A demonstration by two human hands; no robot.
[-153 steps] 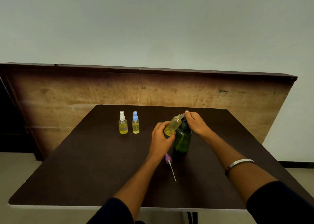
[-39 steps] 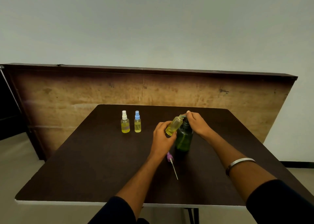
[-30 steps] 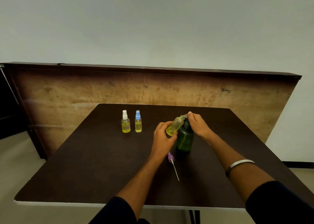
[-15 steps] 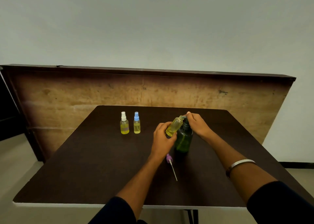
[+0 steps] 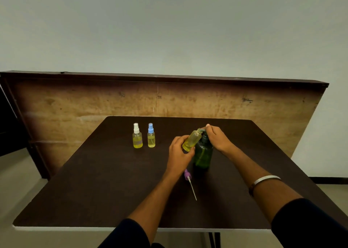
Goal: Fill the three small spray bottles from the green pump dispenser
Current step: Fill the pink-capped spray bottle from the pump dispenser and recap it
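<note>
The green pump dispenser (image 5: 203, 156) stands upright near the middle of the dark table (image 5: 105, 182). My right hand (image 5: 216, 139) rests on its pump head, fingers curled over the top. My left hand (image 5: 178, 154) holds an uncapped small bottle (image 5: 192, 139) tilted, its open neck right at the pump nozzle; yellow liquid sits in its lower part. A purple spray cap with a white dip tube (image 5: 189, 182) lies on the table in front of the dispenser. At the back left stand two capped small bottles with yellow liquid, one white-capped (image 5: 137, 139), one blue-capped (image 5: 151, 138).
A wooden board (image 5: 169, 101) stands on edge behind the table, against a plain wall. The table's near edge (image 5: 113, 228) runs just above my sleeves. A silver bracelet (image 5: 264, 180) is on my right wrist.
Both hands keep the same grip over the frames; the small bottle stays tilted at the nozzle. Only the camera view shifts slightly.
</note>
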